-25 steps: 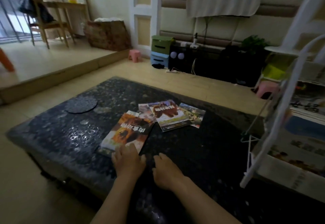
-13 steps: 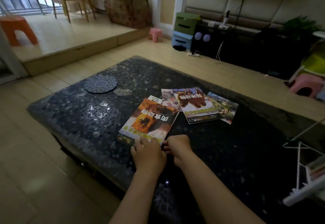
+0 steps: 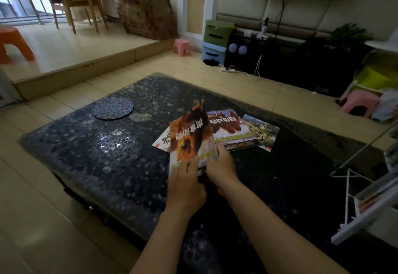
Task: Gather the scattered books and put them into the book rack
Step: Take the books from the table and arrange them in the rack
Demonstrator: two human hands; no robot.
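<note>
While both forearms are reaching forward side by side, the left hand [image 3: 186,184] and right hand [image 3: 221,170] are gripping the orange book [image 3: 189,138], fingers clamped on its near edge and holding it tilted up above the dark pebbled table [image 3: 107,144]. 3 more are lying flat behind it: a brown-cover book [image 3: 226,125], a green book [image 3: 261,132] and a white book [image 3: 162,142] peeking out on the left. A round coaster [image 3: 113,108] is sitting far left on the tabletop. A white wire rack [image 3: 349,220] is standing at the right edge. A pink stool [image 3: 182,46] is sitting on the tiled floor beyond.

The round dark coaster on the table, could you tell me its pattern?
The round dark coaster shows a mandala pattern; head view.
</note>
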